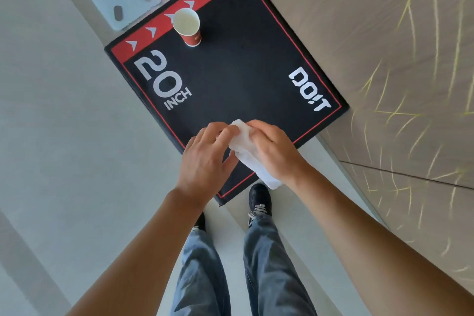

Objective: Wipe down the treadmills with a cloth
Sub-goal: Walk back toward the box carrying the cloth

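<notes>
step: we ready the white cloth [242, 146], no treadmill in view | hands: left hand [205, 159] and right hand [274, 151] together, both gripping it above the black box [230, 79] | next: we likely fold it, then find the treadmill

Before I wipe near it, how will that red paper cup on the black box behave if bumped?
The red paper cup looks empty and light, so it would probably slide or tip easily. Once tipped, its round tapered wall would likely roll in an arc across the black box top.
</notes>
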Demonstrator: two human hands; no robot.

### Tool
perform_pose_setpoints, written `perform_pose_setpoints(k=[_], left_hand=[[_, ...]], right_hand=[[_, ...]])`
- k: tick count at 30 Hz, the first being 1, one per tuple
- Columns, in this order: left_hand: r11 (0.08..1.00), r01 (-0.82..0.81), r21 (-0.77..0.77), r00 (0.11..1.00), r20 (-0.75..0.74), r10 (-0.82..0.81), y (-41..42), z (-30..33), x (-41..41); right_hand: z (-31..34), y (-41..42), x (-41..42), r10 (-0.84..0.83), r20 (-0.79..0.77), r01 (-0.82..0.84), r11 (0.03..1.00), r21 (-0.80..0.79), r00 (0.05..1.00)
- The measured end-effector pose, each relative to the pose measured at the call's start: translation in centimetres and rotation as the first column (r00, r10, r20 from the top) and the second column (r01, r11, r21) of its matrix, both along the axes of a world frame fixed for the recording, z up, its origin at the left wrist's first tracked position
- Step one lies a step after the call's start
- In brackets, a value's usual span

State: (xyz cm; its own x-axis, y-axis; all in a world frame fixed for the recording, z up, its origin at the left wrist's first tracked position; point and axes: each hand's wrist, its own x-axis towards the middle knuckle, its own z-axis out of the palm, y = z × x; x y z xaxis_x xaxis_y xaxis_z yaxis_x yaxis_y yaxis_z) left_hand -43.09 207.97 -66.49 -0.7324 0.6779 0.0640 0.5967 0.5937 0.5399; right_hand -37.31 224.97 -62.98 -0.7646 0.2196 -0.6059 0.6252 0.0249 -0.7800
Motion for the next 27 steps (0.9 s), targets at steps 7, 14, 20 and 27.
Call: perform_pose_setpoints(k=[7,14,20,27], left_hand=[[0.996,0.029,-0.080,0.996,-0.080,-0.035,3.0,-7.6,-4.1],[0.994,0.033,-0.106,0.986,-0.160,-0.049,4.2,-10.9,-7.7],[0.998,-0.058,0.032,0.977,-0.203,0.063,6.1,-10.9,-11.1],[0.950,0.047,-0.310,0.999,-0.002,-0.050,1.8,-15.9,-8.3]], right_hand=[[-7.5,4.5,-1.8,0.249,0.062,-0.256,0.917,0.307,0.967],[-13.7,6.7,-2.5,0.342,-0.068,-0.134,0.534,0.835,0.937],[-12.5,8.4,-5.8,0.324,-0.303,0.164,0.392,0.905,0.896],[-18.7,2.4,0.2,0.424,0.082,-0.321,0.532,0.783,0.902]])
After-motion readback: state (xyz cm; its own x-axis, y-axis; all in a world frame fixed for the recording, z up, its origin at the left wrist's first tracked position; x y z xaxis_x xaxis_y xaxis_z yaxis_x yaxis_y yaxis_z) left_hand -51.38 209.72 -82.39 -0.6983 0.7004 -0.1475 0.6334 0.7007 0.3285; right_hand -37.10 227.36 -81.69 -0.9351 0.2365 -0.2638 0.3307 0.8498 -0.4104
